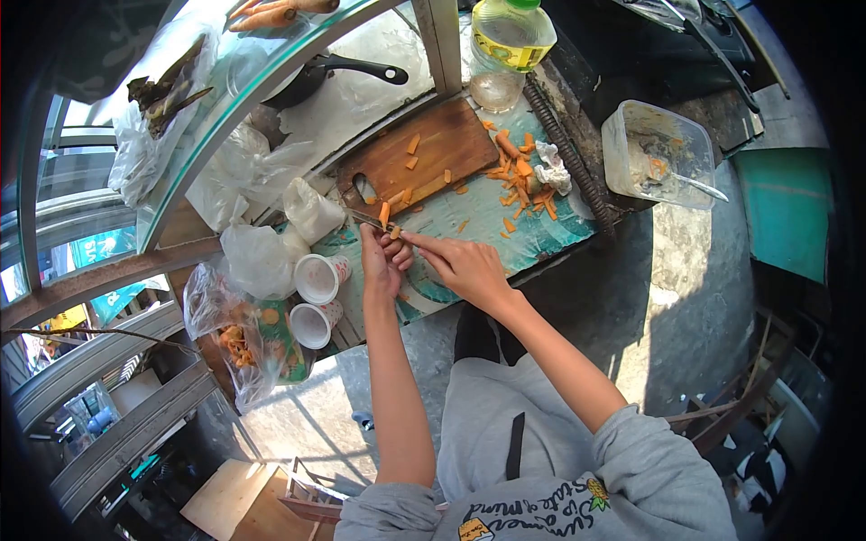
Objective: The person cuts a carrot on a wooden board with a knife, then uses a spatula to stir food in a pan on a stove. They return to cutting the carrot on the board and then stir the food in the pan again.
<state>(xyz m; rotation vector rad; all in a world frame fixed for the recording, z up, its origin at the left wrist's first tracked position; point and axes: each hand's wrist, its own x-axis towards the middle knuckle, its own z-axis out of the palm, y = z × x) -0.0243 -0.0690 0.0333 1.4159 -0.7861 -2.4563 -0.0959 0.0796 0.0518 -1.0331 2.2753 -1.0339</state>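
Observation:
My left hand is closed around a small piece of carrot, whose orange end sticks up past the fingers. My right hand comes in from the right, its index finger stretched along what looks like a knife; the thin dark blade points left across the carrot, and the handle is mostly hidden. Just beyond both hands lies a wooden cutting board with a few carrot bits on it. Right of the board, a heap of cut carrot sticks lies on the green-patterned tabletop.
Two white cups and plastic bags crowd the left side. A large bottle stands behind the board. At right is a plastic tub with a spoon. A black-handled pan and a glass shelf are at upper left.

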